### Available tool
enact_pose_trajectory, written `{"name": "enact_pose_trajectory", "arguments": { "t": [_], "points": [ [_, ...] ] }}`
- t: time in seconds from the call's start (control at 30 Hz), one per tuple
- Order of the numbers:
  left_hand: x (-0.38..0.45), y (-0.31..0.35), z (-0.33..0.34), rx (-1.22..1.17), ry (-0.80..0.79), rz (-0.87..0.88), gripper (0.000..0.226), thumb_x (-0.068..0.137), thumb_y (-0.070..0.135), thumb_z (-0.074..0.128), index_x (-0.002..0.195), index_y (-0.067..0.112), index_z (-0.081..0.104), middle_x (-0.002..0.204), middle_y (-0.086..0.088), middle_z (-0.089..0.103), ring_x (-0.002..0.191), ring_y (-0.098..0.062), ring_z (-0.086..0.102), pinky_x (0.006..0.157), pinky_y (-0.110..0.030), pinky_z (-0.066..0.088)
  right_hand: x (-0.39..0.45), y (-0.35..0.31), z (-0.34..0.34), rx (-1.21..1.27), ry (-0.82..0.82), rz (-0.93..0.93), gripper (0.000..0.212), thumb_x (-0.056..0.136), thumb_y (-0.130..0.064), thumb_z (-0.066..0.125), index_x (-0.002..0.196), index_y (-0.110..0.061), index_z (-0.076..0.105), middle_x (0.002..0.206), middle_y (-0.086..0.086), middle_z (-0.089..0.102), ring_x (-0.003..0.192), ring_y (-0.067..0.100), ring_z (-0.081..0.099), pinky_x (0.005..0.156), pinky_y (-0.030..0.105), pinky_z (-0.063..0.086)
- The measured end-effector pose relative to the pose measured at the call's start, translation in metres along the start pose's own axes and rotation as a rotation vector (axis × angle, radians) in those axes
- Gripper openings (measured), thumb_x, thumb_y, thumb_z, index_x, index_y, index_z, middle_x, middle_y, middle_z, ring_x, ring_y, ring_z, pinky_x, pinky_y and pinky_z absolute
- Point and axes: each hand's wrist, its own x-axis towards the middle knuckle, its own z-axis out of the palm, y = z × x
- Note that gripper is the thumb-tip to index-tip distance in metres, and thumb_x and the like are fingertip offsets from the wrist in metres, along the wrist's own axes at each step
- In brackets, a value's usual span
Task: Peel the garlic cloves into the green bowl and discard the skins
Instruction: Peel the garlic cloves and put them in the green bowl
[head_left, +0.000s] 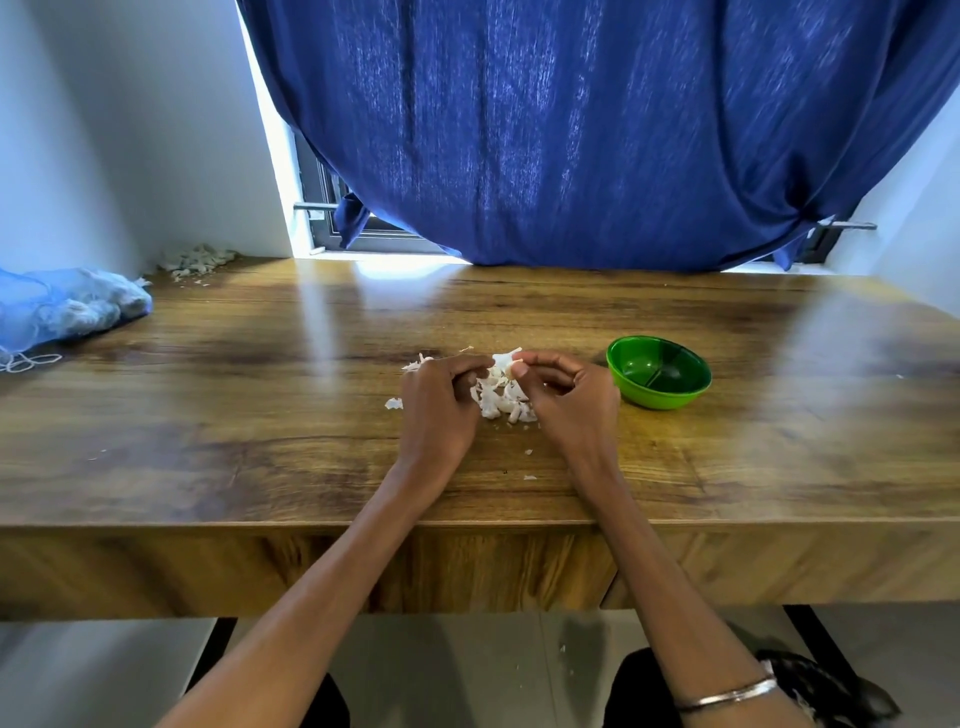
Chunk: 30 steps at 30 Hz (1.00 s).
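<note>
— Why does the person keep both hands so close over that heap?

— Because the work is right there. The right hand (563, 387) pinches a garlic clove (511, 368) between thumb and fingertips, a flap of white skin sticking up from it. The left hand (441, 395) is curled, its fingertips reaching toward the same clove, probably to catch the skin; whether they actually grip anything cannot be told from here. Under and between the hands lies the pile of cloves and skins (501, 400).

— And the green bowl (658, 376)?

— Just beside the right hand, on the table, so a peeled clove needs only a short drop. It looks empty, which suggests the task is at an early stage.

— The skins?

— Loose bits lie around the pile, a few scraps (529, 465) nearer the table edge. None are discarded yet.

— What of the surface?

— A glossy wooden table (260, 415) reflecting window light. A blue mesh bag (67, 306) sits at the far left, with a heap of dry husks (195, 260) in the corner behind it.

— The room?

— White walls, and a dark blue curtain (597, 130) drawn over the window.
</note>
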Motion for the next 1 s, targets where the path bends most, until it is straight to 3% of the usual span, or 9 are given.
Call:
{"name": "enact_pose_trajectory", "arguments": {
  "t": [0.13, 0.23, 0.33, 0.4, 0.53, 0.7, 0.8, 1.0],
  "points": [
    [0.0, -0.001, -0.001, -0.025, -0.002, 0.008, 0.026, 0.085, -0.005, 0.07, 0.1, 0.013, 0.081, 0.096, 0.001, 0.079, 0.088, -0.009, 0.073, 0.085, -0.02, 0.054, 0.003, 0.003, -0.003, 0.03, 0.035, 0.047, 0.012, 0.084, -0.018, 0.082, 0.095, -0.019, 0.079, 0.086, -0.007, 0.079, 0.08, 0.003, 0.075, 0.078, 0.032, 0.062],
    [-0.001, 0.0, -0.002, -0.07, 0.048, 0.015, 0.014, 0.083, 0.006, 0.08, 0.092, 0.015, 0.082, 0.088, 0.008, 0.077, 0.079, -0.001, 0.07, 0.079, -0.018, 0.055, 0.007, -0.003, -0.01, 0.066, 0.056, 0.028, 0.014, 0.083, -0.015, 0.082, 0.097, -0.015, 0.079, 0.087, -0.005, 0.079, 0.08, 0.002, 0.074, 0.071, 0.021, 0.059],
    [-0.002, 0.003, -0.003, -0.079, 0.084, 0.036, 0.013, 0.091, 0.008, 0.072, 0.097, 0.015, 0.081, 0.086, 0.018, 0.072, 0.08, 0.004, 0.067, 0.078, -0.011, 0.051, 0.016, -0.01, -0.023, 0.094, 0.059, 0.056, 0.017, 0.082, -0.014, 0.082, 0.099, -0.017, 0.077, 0.09, -0.006, 0.078, 0.083, 0.003, 0.074, 0.071, 0.02, 0.059],
    [-0.001, 0.004, -0.002, -0.075, 0.07, 0.041, 0.014, 0.097, 0.015, 0.067, 0.103, 0.014, 0.08, 0.088, 0.014, 0.075, 0.079, 0.005, 0.067, 0.078, -0.008, 0.048, 0.025, -0.015, -0.037, 0.151, 0.063, 0.12, 0.019, 0.083, -0.011, 0.08, 0.101, -0.017, 0.076, 0.092, -0.003, 0.079, 0.085, 0.007, 0.075, 0.071, 0.019, 0.059],
    [-0.001, 0.004, -0.001, -0.08, 0.038, 0.018, 0.019, 0.101, 0.022, 0.062, 0.105, 0.014, 0.079, 0.082, 0.012, 0.076, 0.078, 0.002, 0.069, 0.08, -0.025, 0.056, 0.048, -0.021, -0.069, 0.311, 0.059, 0.269, 0.022, 0.085, -0.004, 0.075, 0.107, -0.008, 0.074, 0.096, 0.006, 0.079, 0.083, 0.013, 0.076, 0.073, 0.021, 0.058],
    [-0.001, 0.006, -0.001, -0.057, 0.015, -0.013, 0.018, 0.102, 0.022, 0.061, 0.106, 0.017, 0.078, 0.077, 0.019, 0.072, 0.079, -0.001, 0.07, 0.08, -0.035, 0.058, 0.076, -0.011, -0.107, 0.014, 0.102, 0.344, 0.01, 0.082, -0.012, 0.082, 0.092, -0.013, 0.079, 0.081, 0.002, 0.079, 0.082, 0.012, 0.076, 0.087, 0.028, 0.06],
    [-0.001, 0.006, 0.0, -0.017, -0.004, -0.01, 0.018, 0.101, 0.021, 0.062, 0.109, 0.018, 0.077, 0.076, 0.021, 0.071, 0.082, -0.003, 0.07, 0.081, -0.035, 0.058, 0.086, -0.006, -0.121, -0.325, 0.061, 0.289, 0.01, 0.081, -0.019, 0.084, 0.076, -0.023, 0.077, 0.073, -0.002, 0.076, 0.076, 0.009, 0.074, 0.077, 0.023, 0.06],
    [-0.002, 0.005, 0.001, 0.001, -0.01, -0.002, 0.018, 0.102, 0.023, 0.061, 0.109, 0.018, 0.077, 0.077, 0.019, 0.072, 0.079, -0.002, 0.069, 0.076, -0.029, 0.056, 0.1, 0.003, -0.12, -0.739, -0.159, 0.26, 0.004, 0.083, -0.02, 0.082, 0.08, -0.022, 0.08, 0.068, -0.014, 0.069, 0.068, -0.003, 0.062, 0.055, 0.014, 0.043]
  ]
}}
